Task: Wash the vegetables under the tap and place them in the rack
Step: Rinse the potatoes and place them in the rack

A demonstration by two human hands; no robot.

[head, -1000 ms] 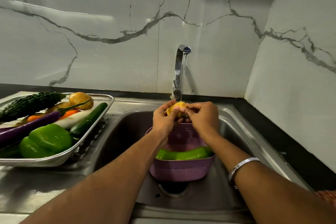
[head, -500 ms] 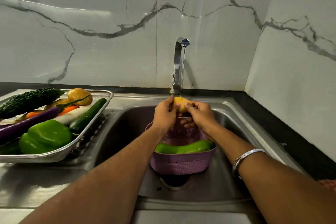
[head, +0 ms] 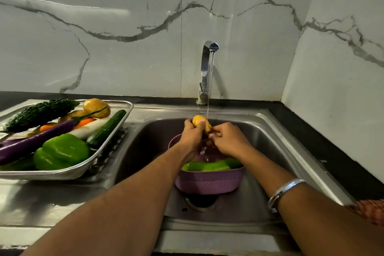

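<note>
Currently, head view, the only view supplied: I read the left hand as curled round a potato, thumb and fingers wrapping its lower half. The right hand pinches the right end of the same potato with its fingertips. The potato sits directly under the thin stream from the tap, above the far rim of the purple basket standing in the sink over the drain.

Inside the basket I see a green vegetable, probably a capsicum, partly hidden by the wrists. To the left, on the draining board, stands the steel rack. It holds a green capsicum, a cucumber, a purple brinjal, a bitter gourd, a second potato, a white radish and a carrot.

My judgement: the step in hand is rinsing this potato; transfer to the rack is not yet done.

Fault conditions from here:
1. Slip. A wet, rounded potato held by a fingertip pinch may escape and drop into the basket or sink.
2. Overcrowded rack. It is nearly full; a round item placed near the right edge may roll off toward the sink.
3. Splash. Water deflects off the potato toward the near rim.
</note>
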